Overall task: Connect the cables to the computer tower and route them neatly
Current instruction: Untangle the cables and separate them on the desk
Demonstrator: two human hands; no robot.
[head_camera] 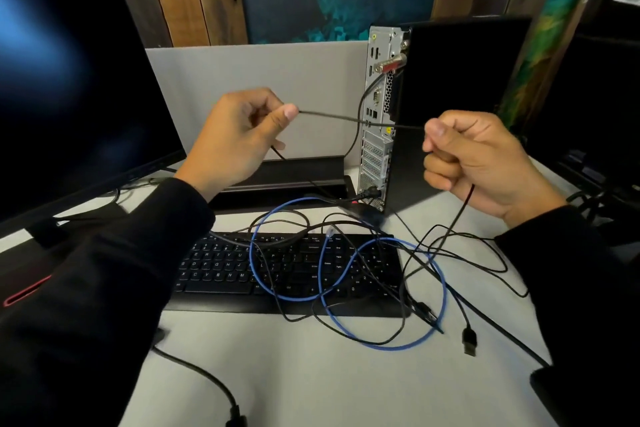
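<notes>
A thin black cable is stretched taut between my left hand and my right hand, both pinched shut on it in front of the computer tower. The tower stands upright with its silver rear panel facing me. One cable with a red-marked plug sits in an upper port, and a power cord is plugged in at the bottom. From my right fist the black cable drops into a tangle on the desk. A blue network cable loops over the keyboard, its clear plug loose.
A black keyboard lies under the tangled cables. A loose USB plug rests on the white desk. A dark monitor stands at left, with a grey partition behind. More dark equipment sits at right.
</notes>
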